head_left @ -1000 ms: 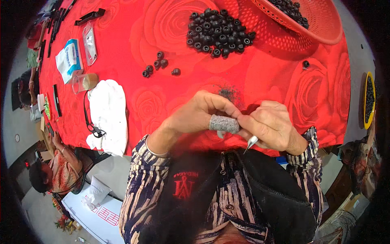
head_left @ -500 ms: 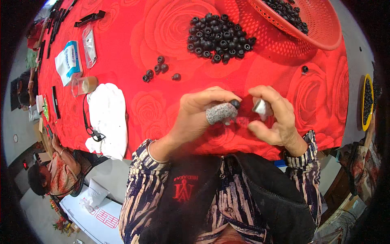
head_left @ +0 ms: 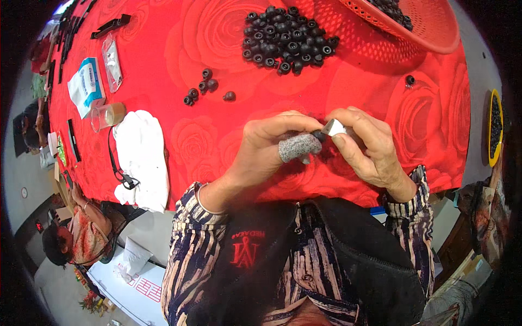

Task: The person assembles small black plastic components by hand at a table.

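My left hand (head_left: pixel 260 145) pinches a small round black rubber-like piece (head_left: pixel 319 136) between thumb and fingers, and one of its digits wears a grey speckled sleeve (head_left: pixel 298 148). In my right hand (head_left: pixel 374 149) is a small blade with a white wrapping (head_left: pixel 334 128), gripped by thumb and forefinger. The blade's tip is at the black piece, seemingly touching it. Farther off lies a heap of similar black pieces (head_left: pixel 285 41). Several loose ones (head_left: pixel 203 87) sit to its left, and a single piece (head_left: pixel 410 80) lies on the right.
A red mesh basket (head_left: pixel 429 41) with more black pieces stands at the far right on the red rose-patterned tablecloth (head_left: pixel 217 130). On the left are a white cloth (head_left: pixel 144 163), a clear cup (head_left: pixel 107 116) and a blue-white packet (head_left: pixel 87 87). Other people sit around the table.
My right hand has moved left and closed its fingers more firmly on the blade, bringing it from apart to the black piece. My left hand has hardly moved.
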The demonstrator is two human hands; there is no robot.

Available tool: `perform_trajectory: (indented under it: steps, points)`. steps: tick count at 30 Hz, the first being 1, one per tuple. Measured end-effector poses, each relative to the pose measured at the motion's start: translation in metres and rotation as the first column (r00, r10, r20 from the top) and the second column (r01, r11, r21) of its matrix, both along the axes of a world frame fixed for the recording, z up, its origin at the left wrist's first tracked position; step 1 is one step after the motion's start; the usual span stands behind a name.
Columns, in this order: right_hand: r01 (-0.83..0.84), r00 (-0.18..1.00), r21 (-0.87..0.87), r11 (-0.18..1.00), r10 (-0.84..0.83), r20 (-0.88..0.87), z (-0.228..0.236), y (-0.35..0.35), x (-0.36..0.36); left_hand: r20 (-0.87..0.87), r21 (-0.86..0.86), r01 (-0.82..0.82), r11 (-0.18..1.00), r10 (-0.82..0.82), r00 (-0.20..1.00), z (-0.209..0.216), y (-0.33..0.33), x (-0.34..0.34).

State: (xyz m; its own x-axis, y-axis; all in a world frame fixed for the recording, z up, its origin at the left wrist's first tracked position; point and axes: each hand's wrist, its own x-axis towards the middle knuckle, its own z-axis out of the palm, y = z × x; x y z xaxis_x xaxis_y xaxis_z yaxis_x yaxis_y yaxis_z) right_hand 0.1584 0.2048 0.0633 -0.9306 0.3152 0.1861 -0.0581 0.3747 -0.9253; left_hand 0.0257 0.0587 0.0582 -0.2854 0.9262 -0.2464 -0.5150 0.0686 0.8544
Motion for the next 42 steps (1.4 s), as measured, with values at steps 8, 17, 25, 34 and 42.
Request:
perform_trajectory:
  steps: [8, 17, 25, 34, 42]
  points:
    - [-0.022, 0.999, -0.040, 0.999, 0.024, 0.045, 0.0018, 0.0007, 0.0004, 0.097, 0.001, 0.013, 1.000, -0.013, 0.995, -0.0001, -0.0008, 0.0000]
    - [-0.043, 0.997, -0.019, 0.999, 0.044, 0.065, -0.0019, 0.0048, -0.0008, 0.129, -0.089, 0.025, 0.996, -0.013, 0.992, 0.0039, -0.0008, 0.0000]
    - [-0.093, 0.994, -0.008, 0.996, 0.093, 0.065, 0.0009, 0.0074, -0.0008, 0.227, -0.089, 0.018, 0.996, 0.003, 0.974, 0.0000, -0.0018, 0.0027]
    - [-0.056, 0.997, 0.012, 0.998, 0.056, 0.050, -0.0027, 0.0052, -0.0003, 0.193, -0.102, 0.019, 0.995, 0.001, 0.981, -0.0002, 0.0007, 0.0019]
    - [-0.090, 0.995, 0.011, 0.996, 0.090, 0.031, -0.0059, 0.0069, -0.0009, 0.236, -0.137, 0.054, 0.989, -0.021, 0.972, -0.0021, -0.0007, 0.0005]
